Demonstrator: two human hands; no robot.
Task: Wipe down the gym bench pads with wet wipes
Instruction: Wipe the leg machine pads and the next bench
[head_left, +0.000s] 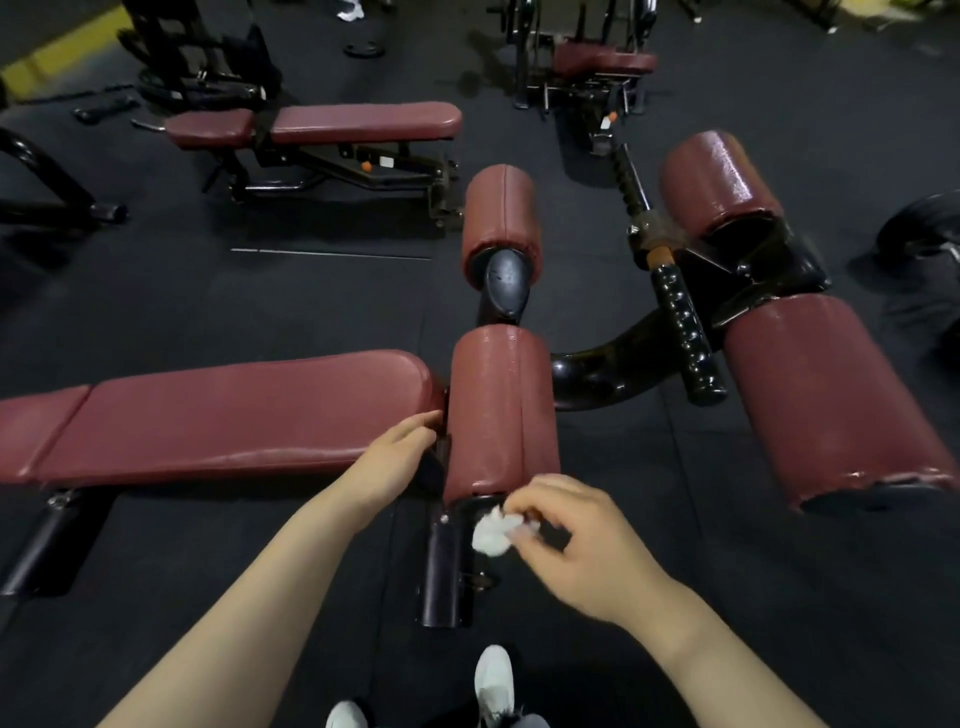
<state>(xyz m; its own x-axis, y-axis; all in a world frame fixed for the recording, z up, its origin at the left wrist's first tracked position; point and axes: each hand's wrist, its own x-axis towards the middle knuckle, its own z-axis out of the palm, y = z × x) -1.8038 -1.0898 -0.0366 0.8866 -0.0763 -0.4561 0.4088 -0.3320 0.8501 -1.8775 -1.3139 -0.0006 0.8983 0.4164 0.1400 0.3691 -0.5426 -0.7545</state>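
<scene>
Item: roller pad (498, 410), long axis running away from me. My right hand (571, 540) pinches the wipe (491, 535) at its near end; left hand (400, 447) rests relaxed beside it

no readable text, white sticker on bench frame (386, 161) illegible

Wet wipe (492, 532): white, crumpled, pinched at the fingertips of the right hand (576, 540). Roller pad (501, 410) just beyond those fingers: maroon, glossy, one darker seam line along it. Bench pad (218, 415) beside the left hand (400, 452) fingers: same maroon. Three further roller pads (826, 400): maroon. Frame tube (448, 566) below the wipe: black. Floor (208, 301): dark grey-black. Shoes (493, 680): white. Far kerb stripe (67, 49): yellow. Distant flat bench (363, 122): maroon on black frame.
</scene>
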